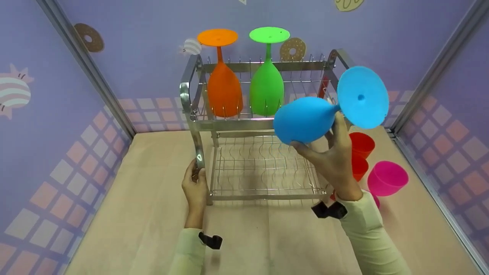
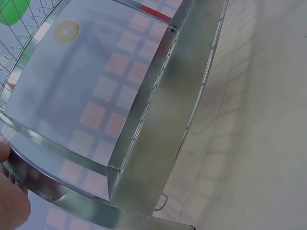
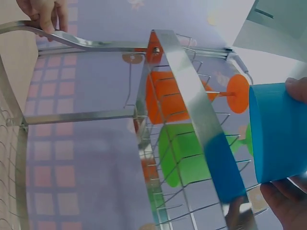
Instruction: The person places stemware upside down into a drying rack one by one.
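Observation:
My right hand (image 1: 336, 160) holds a blue plastic goblet (image 1: 305, 119) by its bowl and stem, tilted with the foot up to the right. In the right wrist view the goblet's rim (image 3: 256, 134) faces the top tier of the metal dish rack (image 1: 237, 125). On that tier an orange goblet (image 1: 224, 91) and a green goblet (image 1: 267, 89) stand upside down, side by side, feet upward. Low on the rack's left side, my left hand (image 1: 195, 187) grips the curved metal upright (image 1: 198, 149); in the left wrist view its fingers appear at the left edge.
Right of the rack, red cups (image 1: 362, 144) and a pink cup (image 1: 387, 178) stand on the beige table surface (image 1: 153, 229), partly behind my right arm. The rack's lower wire tier (image 1: 263, 168) lies below. Patterned walls with metal corner posts (image 1: 91, 68) enclose the area.

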Demonstrator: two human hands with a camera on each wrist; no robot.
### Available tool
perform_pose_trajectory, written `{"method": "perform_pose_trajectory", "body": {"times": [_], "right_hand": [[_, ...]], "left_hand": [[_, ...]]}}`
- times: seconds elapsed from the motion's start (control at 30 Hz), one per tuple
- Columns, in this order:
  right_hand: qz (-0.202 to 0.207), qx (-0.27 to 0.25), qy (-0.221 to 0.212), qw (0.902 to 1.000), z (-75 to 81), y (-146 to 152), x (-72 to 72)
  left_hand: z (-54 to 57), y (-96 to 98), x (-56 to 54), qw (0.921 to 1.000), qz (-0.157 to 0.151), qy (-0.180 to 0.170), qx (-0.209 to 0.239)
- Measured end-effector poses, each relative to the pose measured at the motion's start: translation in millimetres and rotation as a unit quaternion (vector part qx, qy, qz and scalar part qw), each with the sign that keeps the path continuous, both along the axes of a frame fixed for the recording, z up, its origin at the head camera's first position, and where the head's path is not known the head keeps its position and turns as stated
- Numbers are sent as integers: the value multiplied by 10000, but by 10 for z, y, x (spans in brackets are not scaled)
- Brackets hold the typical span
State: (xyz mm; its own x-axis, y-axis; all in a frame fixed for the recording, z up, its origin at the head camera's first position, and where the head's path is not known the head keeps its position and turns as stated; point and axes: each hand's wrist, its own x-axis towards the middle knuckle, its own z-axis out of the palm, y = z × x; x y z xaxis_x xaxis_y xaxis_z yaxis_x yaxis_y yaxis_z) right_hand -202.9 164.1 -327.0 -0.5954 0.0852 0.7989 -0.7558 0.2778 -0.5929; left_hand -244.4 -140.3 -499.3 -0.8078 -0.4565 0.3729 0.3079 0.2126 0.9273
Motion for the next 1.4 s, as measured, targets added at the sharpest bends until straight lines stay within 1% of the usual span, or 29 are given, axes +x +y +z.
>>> {"method": "perform_pose_trajectory", "body": {"times": [0.2,0.43,0.5,0.67,0.8,1.0,1.23,1.4], "right_hand": [[-139,-129,-53,9998,214,14,-88],[-335,-152,-23,9993,384,34,-206],[-392,-150,-36,9991,421,36,-241],[-556,-111,-38,9984,478,44,-324],[-632,-44,34,9980,519,51,-376],[-739,33,15,9973,568,62,-441],[-819,28,-190,9965,597,92,-553],[-891,210,-461,9947,631,117,-615]], "left_hand": [[0,-4,7,10000,-44,-35,16],[-4,1,3,9999,13,119,-64],[-1,0,8,9998,-6,124,-152],[1,-6,18,9990,-54,204,-402],[-4,-5,15,9988,-27,256,-410],[-17,-11,5,9991,7,267,-343],[-18,-18,24,9989,61,203,-408],[-29,-18,22,9991,1,257,-345]]}}
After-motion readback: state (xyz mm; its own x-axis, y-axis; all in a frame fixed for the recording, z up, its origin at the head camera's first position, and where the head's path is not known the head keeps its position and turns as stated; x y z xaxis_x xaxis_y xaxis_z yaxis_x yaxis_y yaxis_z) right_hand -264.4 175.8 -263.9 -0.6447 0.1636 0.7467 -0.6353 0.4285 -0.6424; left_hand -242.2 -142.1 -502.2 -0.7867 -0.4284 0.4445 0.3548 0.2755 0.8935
